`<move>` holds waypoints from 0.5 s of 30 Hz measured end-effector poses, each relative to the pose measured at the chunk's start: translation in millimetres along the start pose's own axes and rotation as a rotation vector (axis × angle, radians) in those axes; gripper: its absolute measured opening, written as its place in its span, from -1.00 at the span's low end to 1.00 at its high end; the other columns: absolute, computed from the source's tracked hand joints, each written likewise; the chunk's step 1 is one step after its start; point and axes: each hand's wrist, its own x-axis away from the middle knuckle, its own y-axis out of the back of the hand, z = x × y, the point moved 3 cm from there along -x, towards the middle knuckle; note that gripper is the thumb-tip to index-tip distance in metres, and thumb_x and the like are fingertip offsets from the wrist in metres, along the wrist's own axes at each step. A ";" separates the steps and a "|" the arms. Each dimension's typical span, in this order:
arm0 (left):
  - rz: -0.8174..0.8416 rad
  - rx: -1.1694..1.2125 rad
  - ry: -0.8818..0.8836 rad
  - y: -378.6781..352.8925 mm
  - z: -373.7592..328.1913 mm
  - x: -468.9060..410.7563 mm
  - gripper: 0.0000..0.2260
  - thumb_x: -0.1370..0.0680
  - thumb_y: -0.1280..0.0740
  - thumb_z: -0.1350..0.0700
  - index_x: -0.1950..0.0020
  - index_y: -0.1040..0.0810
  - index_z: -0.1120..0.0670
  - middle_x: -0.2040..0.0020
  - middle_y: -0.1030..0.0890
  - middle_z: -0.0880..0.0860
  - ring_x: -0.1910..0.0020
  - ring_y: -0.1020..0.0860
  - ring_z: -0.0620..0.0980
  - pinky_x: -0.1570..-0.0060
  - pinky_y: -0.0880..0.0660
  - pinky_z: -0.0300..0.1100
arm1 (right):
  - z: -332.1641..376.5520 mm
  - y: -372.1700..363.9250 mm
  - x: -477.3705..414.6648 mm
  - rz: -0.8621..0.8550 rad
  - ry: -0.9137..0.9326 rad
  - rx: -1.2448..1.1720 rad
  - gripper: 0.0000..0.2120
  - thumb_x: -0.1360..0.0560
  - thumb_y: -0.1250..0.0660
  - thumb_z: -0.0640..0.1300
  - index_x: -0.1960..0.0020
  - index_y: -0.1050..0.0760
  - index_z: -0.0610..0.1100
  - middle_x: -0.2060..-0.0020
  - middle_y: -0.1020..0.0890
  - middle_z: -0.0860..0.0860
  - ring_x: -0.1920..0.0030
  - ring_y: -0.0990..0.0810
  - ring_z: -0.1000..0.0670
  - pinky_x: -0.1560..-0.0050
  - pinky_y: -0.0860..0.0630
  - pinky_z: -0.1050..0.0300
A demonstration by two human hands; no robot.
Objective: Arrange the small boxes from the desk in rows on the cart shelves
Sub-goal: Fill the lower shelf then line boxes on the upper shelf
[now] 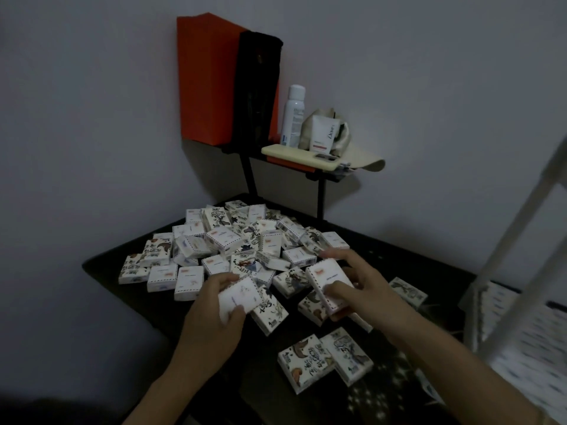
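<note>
- Two held: my left hand point(211, 317) is gripping one white box point(237, 297), and my right hand point(368, 286) is pinching a second box point(328, 279).
- Dozens of printed rectangular boxes point(233, 243) are lying heaped on the dark desk point(399, 262).

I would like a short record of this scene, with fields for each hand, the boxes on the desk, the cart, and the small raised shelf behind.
left hand: grips one white box, lifted over the pile's near edge
right hand: grips a second box, held tilted
pile: many small boxes heaped loosely, not in rows
desk: dark top, with a few stray boxes lying near the front
cart: white frame at the right edge; its shelf is blurred and seems to hold boxes in rows
raised shelf: orange box, spray bottle, phone
</note>
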 end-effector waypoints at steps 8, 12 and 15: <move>0.109 0.242 -0.091 -14.2 -54.4 3.2 -0.65 -0.45 -0.49 0.20 -0.05 -0.52 -0.22 -0.07 -0.62 -0.19 -0.02 -0.63 -0.17 0.01 -0.62 -0.10 | 18.7 32.8 31.1 -0.110 0.088 0.023 -0.75 -0.58 -0.27 -0.21 -0.15 -0.44 0.11 -0.07 -0.59 -0.06 0.10 -0.65 -0.02 0.21 -0.58 0.19; 0.189 0.389 -0.096 -23.7 -97.5 10.9 -0.70 -0.45 -0.47 0.25 -0.10 -0.54 -0.04 0.01 -0.66 -0.23 0.07 -0.65 -0.20 0.14 -0.60 -0.24 | 41.2 55.6 57.4 -0.155 0.187 0.114 -0.71 -0.59 -0.25 -0.18 -0.15 -0.39 0.21 -0.10 -0.57 0.04 0.07 -0.63 0.08 0.09 -0.63 0.03; 0.246 0.414 -0.159 -29.6 -131.4 16.6 -0.69 -0.46 -0.47 0.21 -0.09 -0.58 -0.13 -0.06 -0.63 -0.21 -0.02 -0.61 -0.23 0.09 -0.59 -0.21 | 66.1 73.4 84.5 -0.201 0.285 0.232 -0.65 -0.59 -0.24 -0.16 -0.20 -0.36 0.27 0.00 -0.58 0.15 0.09 -0.61 0.01 0.01 -0.58 -0.10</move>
